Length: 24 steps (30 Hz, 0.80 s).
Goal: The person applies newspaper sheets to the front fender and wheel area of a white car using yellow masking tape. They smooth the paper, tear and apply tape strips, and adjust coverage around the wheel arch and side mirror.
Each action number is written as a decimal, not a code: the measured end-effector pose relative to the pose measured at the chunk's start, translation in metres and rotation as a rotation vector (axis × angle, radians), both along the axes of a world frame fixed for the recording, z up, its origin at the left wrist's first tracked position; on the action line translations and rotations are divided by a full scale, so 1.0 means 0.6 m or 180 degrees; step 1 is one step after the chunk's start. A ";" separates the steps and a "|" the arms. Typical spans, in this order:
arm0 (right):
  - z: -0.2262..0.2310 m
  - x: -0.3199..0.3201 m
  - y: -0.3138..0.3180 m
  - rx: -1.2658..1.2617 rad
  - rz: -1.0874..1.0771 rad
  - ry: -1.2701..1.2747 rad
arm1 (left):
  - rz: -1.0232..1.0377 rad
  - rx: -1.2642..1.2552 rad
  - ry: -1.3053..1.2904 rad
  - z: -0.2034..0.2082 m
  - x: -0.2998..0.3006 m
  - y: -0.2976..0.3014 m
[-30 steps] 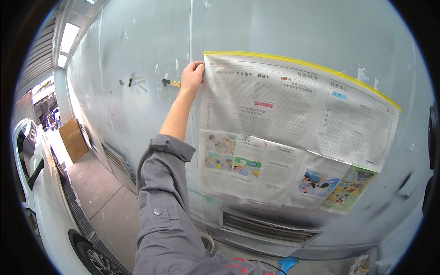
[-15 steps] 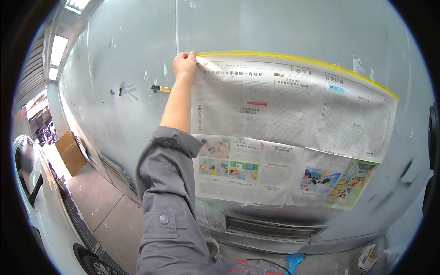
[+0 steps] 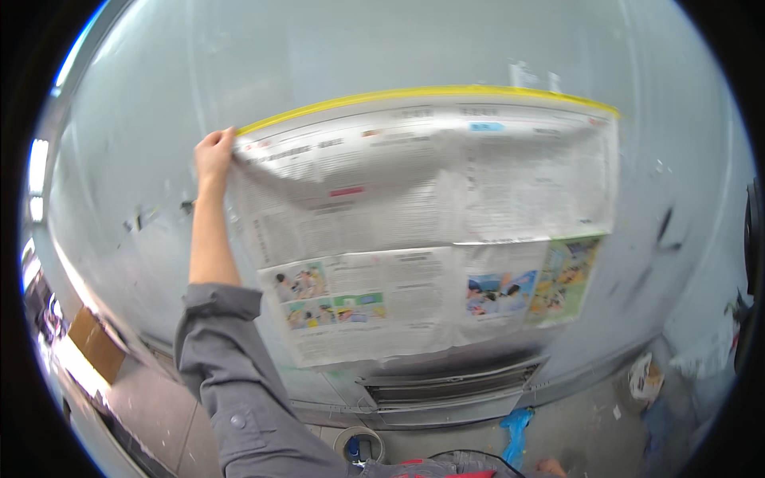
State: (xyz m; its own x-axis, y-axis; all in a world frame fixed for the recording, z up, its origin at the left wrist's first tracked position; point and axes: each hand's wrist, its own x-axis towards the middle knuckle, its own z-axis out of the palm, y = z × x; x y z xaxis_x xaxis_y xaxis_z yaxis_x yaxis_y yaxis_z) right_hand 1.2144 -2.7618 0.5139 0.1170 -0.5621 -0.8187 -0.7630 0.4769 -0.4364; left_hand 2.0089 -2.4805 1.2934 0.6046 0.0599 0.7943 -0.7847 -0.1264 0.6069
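Note:
At the upper left, my left hand [image 3: 213, 157] is closed on the top left corner of a spread newspaper sheet [image 3: 406, 231]. Yellow masking tape [image 3: 430, 92] runs along the sheet's whole upper edge. The newspaper hangs down against the grey wall [image 3: 319, 48], creased across its middle, with its lower edge a little slanted; how firmly the tape sticks to the wall cannot be made out. Low at the bottom edge, a small part of my right hand [image 3: 551, 467] shows beside my clothing, its fingers not distinguishable.
Below the newspaper is a slatted wall vent [image 3: 454, 390]. A round container [image 3: 341, 440] with small items stands on the floor. Blue crumpled plastic [image 3: 516, 434] and a whitish bag [image 3: 645, 376] lie to the right. A cardboard box [image 3: 96, 344] is at the far left.
My view has turned, so the newspaper and my left hand appear farther left. The left hand keeps hold of the corner. Part of my right hand now shows at the bottom.

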 end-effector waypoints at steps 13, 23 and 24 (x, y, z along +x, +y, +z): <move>-0.024 -0.013 -0.135 -0.0476 0.0619 -0.0350 | 0.0084 -0.1820 -0.1488 -0.109 -0.438 0.076; 0.115 -0.020 -0.392 -0.1909 0.1330 -0.1476 | 0.0437 -0.2146 -0.1484 -0.321 -0.849 0.225; 0.161 -0.009 -0.412 -0.2404 0.1412 -0.1689 | 0.0377 -0.2204 -0.1458 -0.346 -0.907 0.222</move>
